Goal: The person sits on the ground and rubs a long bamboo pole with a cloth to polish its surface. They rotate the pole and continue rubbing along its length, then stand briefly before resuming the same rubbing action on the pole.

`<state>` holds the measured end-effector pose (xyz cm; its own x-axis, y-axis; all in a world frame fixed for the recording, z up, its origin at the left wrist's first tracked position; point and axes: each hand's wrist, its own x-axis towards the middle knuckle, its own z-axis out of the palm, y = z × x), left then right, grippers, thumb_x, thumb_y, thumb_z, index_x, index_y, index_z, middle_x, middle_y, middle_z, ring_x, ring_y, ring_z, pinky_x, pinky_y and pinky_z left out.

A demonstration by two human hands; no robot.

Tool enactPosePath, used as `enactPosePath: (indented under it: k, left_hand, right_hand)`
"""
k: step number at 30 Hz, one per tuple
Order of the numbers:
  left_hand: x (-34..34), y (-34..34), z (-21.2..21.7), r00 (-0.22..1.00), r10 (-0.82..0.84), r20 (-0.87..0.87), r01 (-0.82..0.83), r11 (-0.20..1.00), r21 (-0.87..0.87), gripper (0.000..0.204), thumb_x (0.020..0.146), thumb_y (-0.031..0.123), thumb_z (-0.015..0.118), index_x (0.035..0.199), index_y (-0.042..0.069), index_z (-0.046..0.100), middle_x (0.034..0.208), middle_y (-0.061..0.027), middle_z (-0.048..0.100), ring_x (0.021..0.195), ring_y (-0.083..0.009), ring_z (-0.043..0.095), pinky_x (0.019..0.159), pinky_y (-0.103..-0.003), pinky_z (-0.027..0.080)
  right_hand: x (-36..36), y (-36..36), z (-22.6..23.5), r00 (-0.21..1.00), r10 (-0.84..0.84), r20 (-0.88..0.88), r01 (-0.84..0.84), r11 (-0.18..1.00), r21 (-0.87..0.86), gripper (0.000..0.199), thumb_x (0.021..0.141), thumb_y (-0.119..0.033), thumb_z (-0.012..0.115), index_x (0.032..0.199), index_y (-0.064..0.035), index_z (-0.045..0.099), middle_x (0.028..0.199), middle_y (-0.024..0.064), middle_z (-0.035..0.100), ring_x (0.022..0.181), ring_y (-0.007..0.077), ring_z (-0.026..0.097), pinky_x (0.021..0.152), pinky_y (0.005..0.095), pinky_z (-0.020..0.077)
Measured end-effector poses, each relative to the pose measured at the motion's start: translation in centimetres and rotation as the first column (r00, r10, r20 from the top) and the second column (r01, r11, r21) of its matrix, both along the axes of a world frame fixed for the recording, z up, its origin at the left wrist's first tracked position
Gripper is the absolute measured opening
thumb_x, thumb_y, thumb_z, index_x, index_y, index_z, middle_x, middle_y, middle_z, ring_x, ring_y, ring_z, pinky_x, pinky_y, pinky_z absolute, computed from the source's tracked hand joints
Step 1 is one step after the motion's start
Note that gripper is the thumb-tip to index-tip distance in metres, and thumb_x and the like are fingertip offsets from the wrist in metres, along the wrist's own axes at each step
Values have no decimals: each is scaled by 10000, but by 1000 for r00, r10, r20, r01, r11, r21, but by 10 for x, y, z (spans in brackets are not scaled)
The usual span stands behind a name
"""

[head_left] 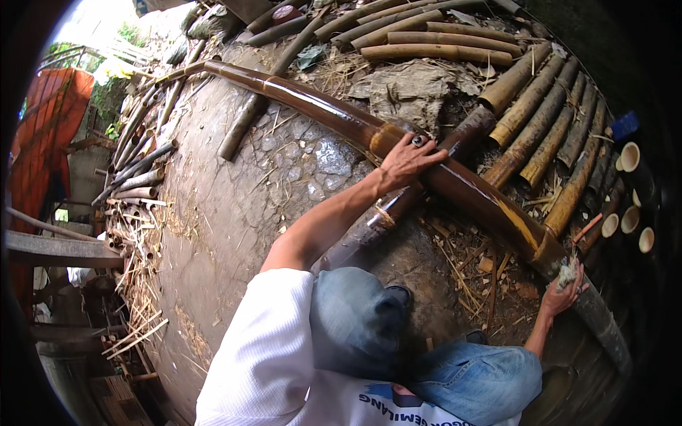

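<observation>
A long, glossy brown bamboo pole runs slantwise from the far left to the near right, wet-looking along its upper side. My left hand, with a ring on one finger, grips it from above near the middle, just past a joint. Farther right, my right hand presses a pale, fibrous wad against the pole's side, its fingers closed round the wad. Beyond the wad the pole's end looks grey and dull. A second bamboo pole crosses underneath as a support.
Cut bamboo lengths lie packed side by side at the far right, and more poles are stacked at the back. Split sticks and scraps litter the left. A wooden beam juts in there, below an orange sheet.
</observation>
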<state>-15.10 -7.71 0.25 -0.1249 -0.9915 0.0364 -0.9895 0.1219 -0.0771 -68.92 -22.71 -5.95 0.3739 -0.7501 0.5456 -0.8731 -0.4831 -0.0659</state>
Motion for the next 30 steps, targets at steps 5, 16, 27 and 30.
enactPosePath:
  k: [5, 16, 27, 30]
  left_hand:
    - [-2, 20, 1, 990, -36, -133, 32, 999, -30, 1051, 608, 496, 878, 1502, 254, 380, 1275, -65, 539, 1258, -281, 520, 1089, -458, 334]
    - [49, 68, 29, 984, 174, -45, -170, 982, 88, 1052, 546, 189, 926, 1475, 143, 435, 1447, -78, 514, 1358, -317, 488, 1150, -498, 321]
    - [41, 69, 30, 959, 212, -186, -202, 977, 75, 1087, 502, 89, 922, 1471, 103, 429, 1387, -128, 532, 1309, -358, 494, 1067, -509, 378]
    - [48, 58, 40, 952, 184, -245, -150, 977, 152, 1045, 543, 127, 918, 1467, 108, 432, 1356, -121, 548, 1288, -360, 508, 1053, -519, 384]
  right_hand:
    - [2, 3, 27, 997, 71, 17, -72, 995, 68, 378, 961, -141, 568, 1326, -104, 661, 1354, 72, 631, 1339, 300, 538, 1200, 541, 244]
    - [148, 44, 42, 965, 243, 100, -258, 948, 184, 495, 740, -296, 832, 1196, -148, 707, 1330, 55, 635, 1318, 291, 523, 1134, 582, 313]
    - [56, -5, 52, 994, -100, -43, 108, 891, 441, 263, 975, -384, 644, 1056, -138, 692, 735, 56, 653, 642, 195, 639, 578, 431, 543]
    - [199, 49, 22, 951, 226, 213, -287, 901, 326, 540, 895, -281, 723, 1396, -165, 557, 1017, 88, 706, 993, 269, 664, 1040, 533, 439]
